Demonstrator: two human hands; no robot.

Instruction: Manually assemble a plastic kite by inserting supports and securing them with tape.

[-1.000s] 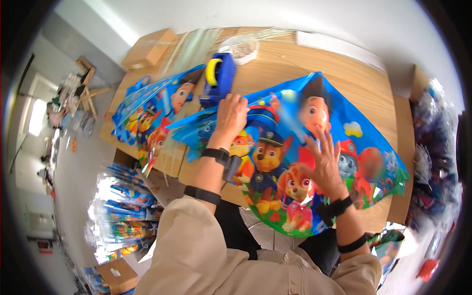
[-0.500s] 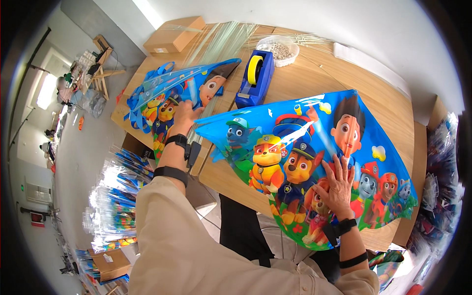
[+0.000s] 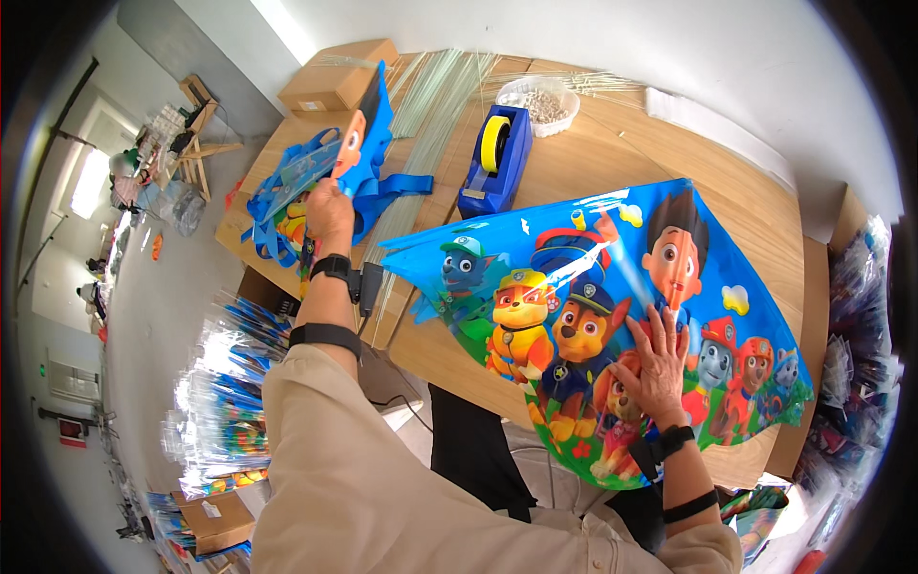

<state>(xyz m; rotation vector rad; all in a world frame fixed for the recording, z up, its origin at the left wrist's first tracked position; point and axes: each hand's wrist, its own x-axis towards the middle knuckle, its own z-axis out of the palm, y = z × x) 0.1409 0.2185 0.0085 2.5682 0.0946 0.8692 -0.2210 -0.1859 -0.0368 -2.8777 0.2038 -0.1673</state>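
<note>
A blue plastic kite (image 3: 574,268) printed with cartoon dogs and a child figure lies spread across the near part of the table. My right hand (image 3: 658,368) rests flat on its lower right half, fingers spread and empty. Off to the left, my left hand (image 3: 331,212) is closed around a second printed kite (image 3: 356,143), whose edge stands up above my fist. Blue ribbon-like tails (image 3: 406,185) trail from this kite on both sides of the hand. Its lower part is bunched and partly hidden behind my hand and wrist.
Beyond the spread kite stand a blue tape dispenser (image 3: 495,158) with yellow tape and a white tub (image 3: 559,122) of small pale pieces. Thin rods (image 3: 435,91) lie by a cardboard box (image 3: 337,75). Wrapped bundles (image 3: 225,402) stand below the table's left edge.
My left hand has risen slightly toward the left, lifting and turning the second kite so its edge points up and its tails spread out. The right hand stays on the spread kite.
</note>
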